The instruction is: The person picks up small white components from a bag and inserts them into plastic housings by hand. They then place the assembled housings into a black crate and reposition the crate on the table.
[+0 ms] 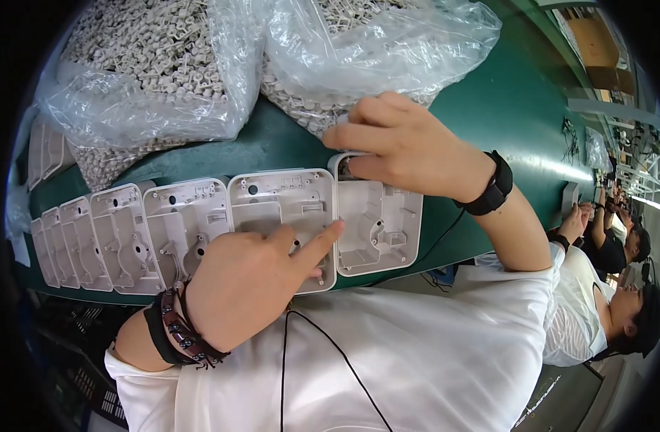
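1. Right hand (405, 147) is curled over the far left corner of the rightmost housing (379, 223). Fingers are bunched together and the tips dip into the tray right at its far rim. Whether they're pinching some small part in there I can't tell, the knuckles hide it. There's a black band on that wrist.

2. Left hand (254, 277) is loosely closed with the index finger stuck out, its tip pressing at the seam where the rightmost housing meets the next housing (283, 209). It isn't gripping anything, just resting on top. Dark beaded bracelets sit on that wrist.

3. The rightmost housing itself is a pale grey, squarish moulded plastic shell with rounded corners, open side up. Inside you can see raised ribs, a couple of round screw posts and a stepped pocket along the near edge. It sits at the near edge of the green table (503, 108), last on the right in the line.

4. Going left, a row of matching shells (121, 234) lies side by side, touching, curving off toward the left rim.

5. Further away on the table, two clear plastic bags (164, 79) stuffed with small grey moulded parts sit just beyond the row.

6. Far right, other workers (618, 288) sit along the same table.
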The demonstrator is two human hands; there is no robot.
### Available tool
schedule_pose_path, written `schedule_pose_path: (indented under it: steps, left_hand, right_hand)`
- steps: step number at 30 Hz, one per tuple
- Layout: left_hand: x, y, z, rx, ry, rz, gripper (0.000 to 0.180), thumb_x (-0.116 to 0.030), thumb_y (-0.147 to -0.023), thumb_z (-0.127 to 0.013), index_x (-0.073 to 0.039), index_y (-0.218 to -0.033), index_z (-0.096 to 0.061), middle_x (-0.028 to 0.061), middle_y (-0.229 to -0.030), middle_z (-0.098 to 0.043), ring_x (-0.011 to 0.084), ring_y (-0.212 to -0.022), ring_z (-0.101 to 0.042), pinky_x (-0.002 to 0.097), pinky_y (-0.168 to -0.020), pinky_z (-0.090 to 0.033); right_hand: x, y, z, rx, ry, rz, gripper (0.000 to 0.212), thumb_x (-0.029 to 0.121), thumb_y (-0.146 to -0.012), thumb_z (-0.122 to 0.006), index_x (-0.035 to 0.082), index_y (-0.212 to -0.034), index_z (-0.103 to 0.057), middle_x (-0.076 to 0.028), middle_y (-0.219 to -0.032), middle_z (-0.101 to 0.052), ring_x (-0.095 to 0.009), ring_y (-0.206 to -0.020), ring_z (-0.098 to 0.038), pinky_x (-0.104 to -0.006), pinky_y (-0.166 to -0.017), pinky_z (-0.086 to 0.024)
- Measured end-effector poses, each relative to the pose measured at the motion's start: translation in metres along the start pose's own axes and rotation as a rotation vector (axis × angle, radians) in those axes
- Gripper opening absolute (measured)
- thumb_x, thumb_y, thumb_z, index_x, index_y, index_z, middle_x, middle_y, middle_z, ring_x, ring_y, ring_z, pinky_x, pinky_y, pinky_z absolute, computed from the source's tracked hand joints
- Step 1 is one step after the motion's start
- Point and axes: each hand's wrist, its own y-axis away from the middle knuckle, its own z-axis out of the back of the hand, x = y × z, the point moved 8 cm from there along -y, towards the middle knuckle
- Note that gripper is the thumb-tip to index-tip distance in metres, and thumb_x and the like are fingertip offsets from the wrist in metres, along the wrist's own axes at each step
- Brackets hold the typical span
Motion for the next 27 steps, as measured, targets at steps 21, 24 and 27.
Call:
schedule_pose_path:
  steps: [21, 24, 27]
  left_hand:
    - [0.065, 0.036, 0.046, -0.39, 1.862, 0.214, 0.072, -0.066, -0.089, -0.025, 0.0, -0.098, -0.052, -0.0018, -0.066, -0.042, 0.0027, -0.048, -0.03, 0.0193, -0.045, -0.023]
    - [0.059, 0.045, 0.043, -0.274, 1.542, 0.184, 0.074, -0.068, -0.087, -0.024, 0.0, -0.097, -0.052, -0.0009, -0.065, -0.041, 0.0028, -0.05, -0.031, 0.019, -0.045, -0.022]
    - [0.06, 0.056, 0.045, -0.25, 1.404, 0.143, 0.076, -0.07, -0.085, -0.023, 0.0, -0.096, -0.052, -0.0008, -0.065, -0.041, 0.0033, -0.05, -0.031, 0.0193, -0.045, -0.023]
  right_hand:
    - [0.031, -0.03, 0.065, -0.156, -0.159, -0.378, 0.016, -0.003, -0.062, -0.058, 0.004, -0.074, -0.065, -0.012, -0.116, -0.053, -0.029, -0.1, -0.05, -0.0373, -0.084, -0.042]
    - [0.016, -0.004, 0.034, -0.033, 0.017, -0.515, 0.015, -0.002, -0.061, -0.059, 0.004, -0.073, -0.065, -0.011, -0.121, -0.05, -0.03, -0.107, -0.046, -0.0387, -0.09, -0.039]
    - [0.016, 0.01, 0.014, 0.015, 0.067, -0.561, 0.014, 0.0, -0.062, -0.059, 0.005, -0.073, -0.066, -0.01, -0.123, -0.047, -0.03, -0.111, -0.043, -0.0391, -0.093, -0.037]
